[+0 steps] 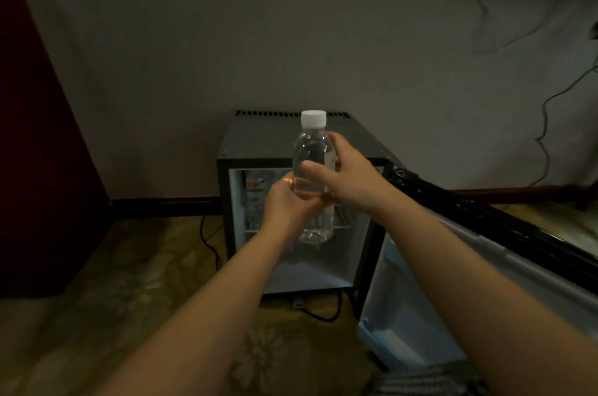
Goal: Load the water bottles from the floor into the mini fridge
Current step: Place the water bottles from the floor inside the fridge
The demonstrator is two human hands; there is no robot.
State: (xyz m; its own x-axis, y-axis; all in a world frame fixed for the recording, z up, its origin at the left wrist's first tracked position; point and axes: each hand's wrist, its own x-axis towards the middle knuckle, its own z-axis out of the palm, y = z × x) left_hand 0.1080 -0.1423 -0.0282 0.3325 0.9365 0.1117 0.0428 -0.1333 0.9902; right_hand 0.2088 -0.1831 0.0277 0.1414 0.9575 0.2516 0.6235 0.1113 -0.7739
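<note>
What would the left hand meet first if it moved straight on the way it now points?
Besides the clear plastic water bottle with white cap it grips, the left hand would probably enter the open black mini fridge and reach its wire shelf first; depth is unclear.

The mini fridge [259, 143] gapes open — door [404, 314] (swung right) flanks it, wire shelf [344, 227] crosses inside.

Clear glossy plastic bottle [312, 169]; matt black fridge [259, 143]; patterned carpet [129, 282].
</note>
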